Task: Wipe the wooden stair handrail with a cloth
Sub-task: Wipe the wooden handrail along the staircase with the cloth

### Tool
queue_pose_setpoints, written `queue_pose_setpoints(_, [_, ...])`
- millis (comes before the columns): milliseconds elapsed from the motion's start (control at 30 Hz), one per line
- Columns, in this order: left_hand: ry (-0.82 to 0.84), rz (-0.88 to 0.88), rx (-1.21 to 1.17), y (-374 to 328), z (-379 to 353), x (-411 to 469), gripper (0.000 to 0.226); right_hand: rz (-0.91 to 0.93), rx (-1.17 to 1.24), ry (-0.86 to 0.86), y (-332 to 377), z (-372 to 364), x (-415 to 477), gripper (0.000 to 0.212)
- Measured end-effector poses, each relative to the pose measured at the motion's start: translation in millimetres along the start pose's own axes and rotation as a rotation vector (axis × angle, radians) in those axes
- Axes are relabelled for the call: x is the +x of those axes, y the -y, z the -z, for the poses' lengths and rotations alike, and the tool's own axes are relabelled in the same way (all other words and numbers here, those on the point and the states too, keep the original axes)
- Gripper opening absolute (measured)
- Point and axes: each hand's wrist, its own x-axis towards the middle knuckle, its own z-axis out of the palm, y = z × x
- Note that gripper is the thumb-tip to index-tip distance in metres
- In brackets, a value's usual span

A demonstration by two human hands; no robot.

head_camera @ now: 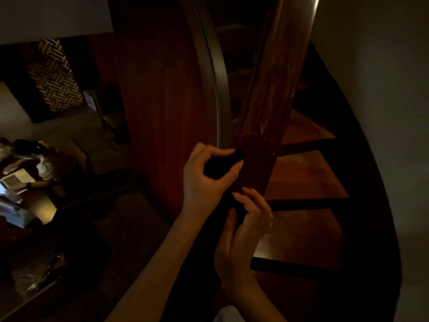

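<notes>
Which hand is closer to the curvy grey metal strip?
Left. The left hand, gripping a dark cloth, sits right at the lower end of the curved grey metal strip. The right hand is lower down, by the reddish-brown wooden handrail.

Two bare hands and forearms
Long, rounded nails (236, 195) are seen on the left hand (204, 180) and right hand (241, 238); the forearms (148, 270) are uncovered; a pale garment (226, 315) is glimpsed at 6 o'clock.
</notes>
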Motion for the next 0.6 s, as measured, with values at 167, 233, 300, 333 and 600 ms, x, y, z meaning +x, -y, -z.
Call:
queue_pose_setpoints(167, [-0.099, -0.042, 0.014, -10, -21, 32, 0.021, 0.019, 0.048, -0.009, 0, 2, -1, 0.027])
queue_pose_setpoints(233, [-0.079, -0.022, 0.020, -7, -16, 19, 0.021, 0.016, 0.069, -0.019, 0, 3, 0, 0.026])
queue_pose_setpoints(300, [-0.065, 0.007, 0.068, -1, -4, -5, 0.022, 0.004, 0.095, -0.019, -2, 3, 1, 0.025])
queue_pose_setpoints(333, [-0.060, 0.035, 0.097, 2, 4, -20, 0.020, -0.002, 0.116, -0.013, -2, 3, 1, 0.025])
queue_pose_setpoints(600, [-0.119, 0.067, 0.294, -14, 27, -90, 0.020, -0.002, 0.272, 0.069, 4, 12, 6, 0.022])
